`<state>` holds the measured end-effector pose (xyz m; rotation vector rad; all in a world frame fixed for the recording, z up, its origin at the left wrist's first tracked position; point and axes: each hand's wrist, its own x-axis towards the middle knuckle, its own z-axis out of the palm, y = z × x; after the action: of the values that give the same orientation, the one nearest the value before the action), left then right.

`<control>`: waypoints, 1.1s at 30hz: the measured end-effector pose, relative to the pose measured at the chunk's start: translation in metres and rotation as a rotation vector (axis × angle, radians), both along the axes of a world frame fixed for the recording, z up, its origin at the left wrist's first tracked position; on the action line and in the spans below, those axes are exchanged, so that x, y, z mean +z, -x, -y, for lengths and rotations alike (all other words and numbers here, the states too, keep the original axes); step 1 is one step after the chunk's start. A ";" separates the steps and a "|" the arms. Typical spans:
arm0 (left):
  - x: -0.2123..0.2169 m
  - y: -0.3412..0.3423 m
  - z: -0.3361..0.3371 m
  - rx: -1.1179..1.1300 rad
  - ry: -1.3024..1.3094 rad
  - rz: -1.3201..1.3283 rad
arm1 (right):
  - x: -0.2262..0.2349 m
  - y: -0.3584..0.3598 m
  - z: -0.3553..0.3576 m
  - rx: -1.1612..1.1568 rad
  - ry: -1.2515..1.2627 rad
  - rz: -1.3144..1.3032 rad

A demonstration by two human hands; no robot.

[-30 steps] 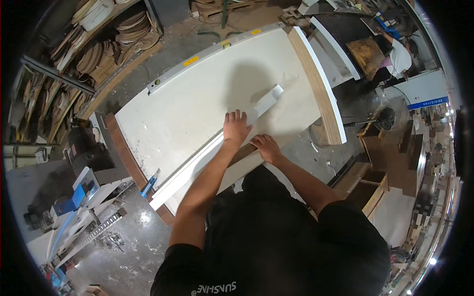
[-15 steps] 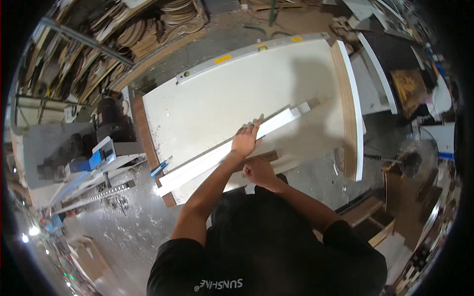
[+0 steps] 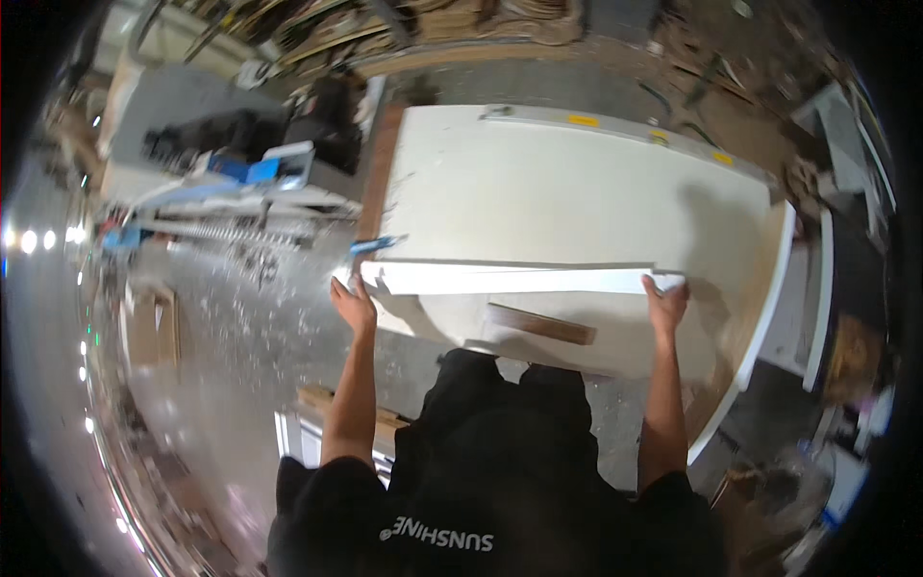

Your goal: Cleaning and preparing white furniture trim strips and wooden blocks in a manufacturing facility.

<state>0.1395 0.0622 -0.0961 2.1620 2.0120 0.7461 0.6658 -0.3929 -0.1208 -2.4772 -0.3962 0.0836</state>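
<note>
Evidently for balance, the person's two hands held a long, narrow white strip point(image 3: 500, 280) by its opposite ends, lengthwise along the near side of a broad off-white board point(image 3: 538, 197). The left hand's point(image 3: 358, 310) fingers pinched one end; the right hand's point(image 3: 667, 306) thumb and fingers grasped the other. Whether the strip rested on the board or hung just above it, I could not tell. A short, flat brown wooden piece point(image 3: 540, 324) lay nearer the body, apart from both hands, and a blue-handled cutter point(image 3: 375, 245) lay just beyond the strip's left end, seemingly kept within reach.
</note>
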 end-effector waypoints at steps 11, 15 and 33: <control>-0.041 0.025 -0.052 -0.114 0.544 0.663 | -0.085 -0.044 0.027 -0.075 -0.107 -0.170; -0.048 0.018 -0.053 -0.241 0.446 0.402 | -0.060 -0.043 0.028 -0.096 -0.034 -0.352; -0.026 0.034 -0.070 -0.246 0.728 0.382 | -0.064 -0.065 0.010 -0.088 -0.216 -0.608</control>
<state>0.1060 0.1324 -0.1220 1.6383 1.4695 0.2861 0.7305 -0.4032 -0.1850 -2.1189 -0.0301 0.6974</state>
